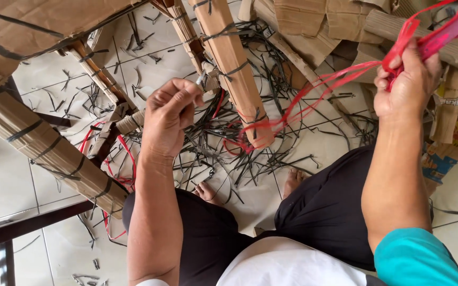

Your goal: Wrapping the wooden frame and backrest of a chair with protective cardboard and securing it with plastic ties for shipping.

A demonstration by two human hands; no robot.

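While the red string (345,74) is held tight in the closed right hand (406,85), a small thing, too tiny to tell, is pinched by the left hand (170,114). If the string is pulled too hard, it could be snapped, or the wrapped cardboard post (234,63) could be tipped.

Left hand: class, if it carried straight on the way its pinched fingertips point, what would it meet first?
Probably the cardboard-wrapped leg bound with black straps: the left hand points up and right, its fingertips close beside it. Depth is unclear from one view, so it may pass in front.

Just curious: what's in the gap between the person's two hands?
In the head view, a cardboard post with dark straps stands between left hand and right hand; red twine runs from its base to the right hand.
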